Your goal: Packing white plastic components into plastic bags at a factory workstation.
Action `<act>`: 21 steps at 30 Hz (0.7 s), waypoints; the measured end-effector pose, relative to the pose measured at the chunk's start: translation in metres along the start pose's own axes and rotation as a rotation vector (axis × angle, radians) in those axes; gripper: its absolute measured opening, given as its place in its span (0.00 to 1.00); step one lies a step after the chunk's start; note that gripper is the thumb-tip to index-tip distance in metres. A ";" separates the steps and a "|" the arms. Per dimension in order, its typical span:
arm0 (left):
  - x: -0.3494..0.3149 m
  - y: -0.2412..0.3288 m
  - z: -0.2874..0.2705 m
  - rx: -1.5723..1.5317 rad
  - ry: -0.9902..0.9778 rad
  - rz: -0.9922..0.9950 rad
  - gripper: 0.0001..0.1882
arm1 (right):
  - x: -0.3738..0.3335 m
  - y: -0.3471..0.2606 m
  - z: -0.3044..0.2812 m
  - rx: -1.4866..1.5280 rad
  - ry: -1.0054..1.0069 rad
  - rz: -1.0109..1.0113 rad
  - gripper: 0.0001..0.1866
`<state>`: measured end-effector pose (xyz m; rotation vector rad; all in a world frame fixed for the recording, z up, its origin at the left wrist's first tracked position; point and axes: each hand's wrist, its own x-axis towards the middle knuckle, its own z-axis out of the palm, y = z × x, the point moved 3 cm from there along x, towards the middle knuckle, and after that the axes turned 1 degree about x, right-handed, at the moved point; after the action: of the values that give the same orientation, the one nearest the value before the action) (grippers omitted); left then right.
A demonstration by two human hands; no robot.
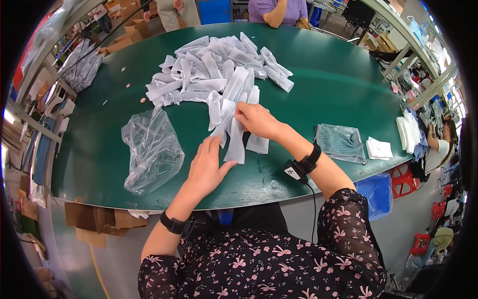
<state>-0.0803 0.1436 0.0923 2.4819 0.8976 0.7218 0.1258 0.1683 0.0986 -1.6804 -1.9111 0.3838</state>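
Observation:
A heap of light grey, flat folded strips [209, 65] lies across the middle of the green table; their material I cannot make out for sure. Several strips trail from the heap toward me. My right hand [256, 121] has its fingers closed at the upper part of one light grey strip [236, 144], which points toward the table's near edge. Close to that strip's lower end is my left hand [205, 164], fingers stretched and thumb apart, with nothing seen in it. Another strip [257, 143] rests just right of it, partly under my right wrist.
A crumpled clear plastic bag [152, 152] lies left of my hands on the green table [328, 94]. To the right are a grey-green ribbed piece in clear wrap [340, 143] and a folded white cloth [379, 149]. Two people stand or sit beyond the far edge, one in a purple top [294, 10].

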 end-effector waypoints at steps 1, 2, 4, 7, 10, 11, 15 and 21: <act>0.002 0.000 -0.001 -0.021 0.085 0.015 0.31 | -0.002 -0.009 -0.006 0.068 -0.023 0.068 0.06; 0.006 0.001 0.000 -0.025 0.078 0.014 0.31 | -0.005 -0.016 -0.005 0.070 -0.025 0.076 0.06; 0.016 0.001 0.004 -0.103 0.021 -0.070 0.31 | -0.008 -0.032 -0.004 0.180 0.048 -0.001 0.07; 0.015 -0.006 0.007 -0.228 -0.083 -0.206 0.30 | -0.008 -0.029 -0.016 0.361 0.092 0.019 0.08; 0.006 -0.018 0.006 -0.403 -0.233 -0.382 0.29 | -0.005 0.003 -0.044 0.608 0.114 0.135 0.09; 0.003 -0.015 0.006 -0.402 -0.214 -0.326 0.27 | -0.010 0.032 -0.057 0.313 0.088 0.248 0.13; -0.020 -0.024 0.004 -0.347 -0.135 -0.168 0.22 | -0.028 0.039 -0.033 -0.273 -0.404 0.662 0.27; -0.022 0.000 -0.002 -0.236 -0.270 0.101 0.18 | -0.061 0.034 0.003 -0.240 -0.143 0.447 0.30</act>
<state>-0.0959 0.1291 0.0869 2.3527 0.5586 0.4763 0.1547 0.1149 0.0638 -2.3037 -1.7203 0.4685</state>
